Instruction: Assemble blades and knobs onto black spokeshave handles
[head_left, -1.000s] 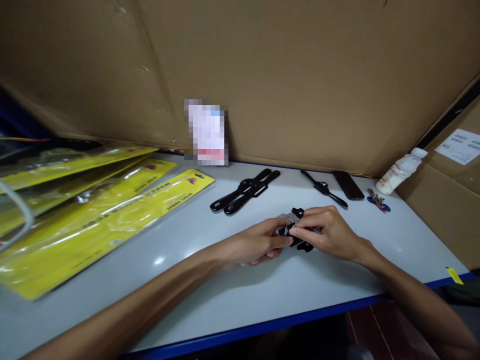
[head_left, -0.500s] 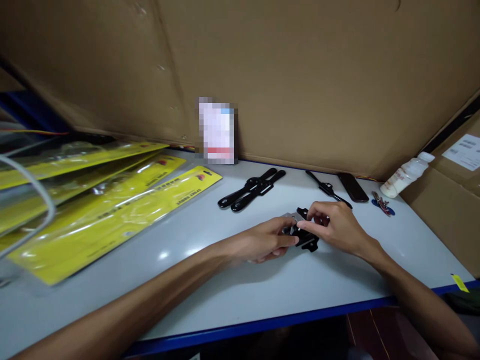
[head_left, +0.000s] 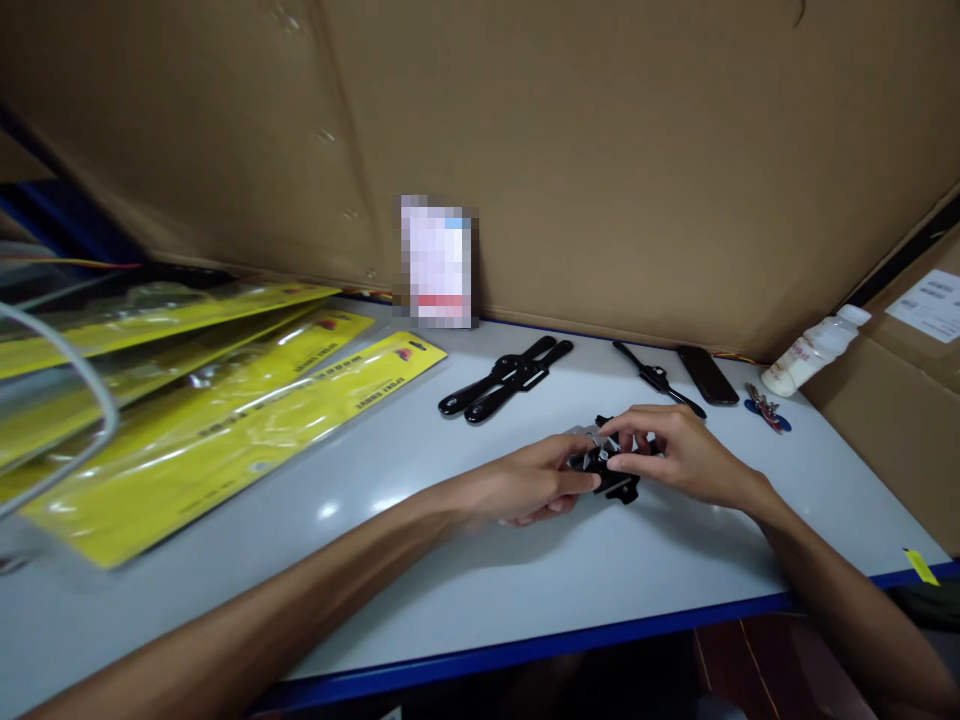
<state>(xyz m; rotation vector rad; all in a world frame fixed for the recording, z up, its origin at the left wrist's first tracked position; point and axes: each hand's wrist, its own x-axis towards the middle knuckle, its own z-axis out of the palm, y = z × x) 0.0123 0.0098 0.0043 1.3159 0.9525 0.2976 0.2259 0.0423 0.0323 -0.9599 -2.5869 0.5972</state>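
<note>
My left hand (head_left: 534, 480) is closed around a small bunch of black metal plates (head_left: 621, 489), held low over the table. A flat grey metal piece (head_left: 583, 432), like a blade, shows above its fingers. Bent over the plates from the right, my right hand (head_left: 675, 450) has its thumb and index finger close together at a small shiny part (head_left: 598, 456), too small to make out. Beyond my hands lie two black spokeshave bodies (head_left: 504, 380), side by side and overlapping. Another black spokeshave body (head_left: 656, 377) rests behind my right hand.
Yellow blister packs (head_left: 247, 440) cover the table's left side, with a pale cable (head_left: 94, 375) over them. A dark phone (head_left: 709, 376), keys (head_left: 766, 408) and a tilted bottle (head_left: 816, 350) lie at the right. A blurred upright card (head_left: 439, 262) leans on the cardboard wall (head_left: 600, 150).
My right thumb and index finger have shifted slightly right and opened a little at the plates. My left hand keeps its hold, and the things on the table have stayed put.
</note>
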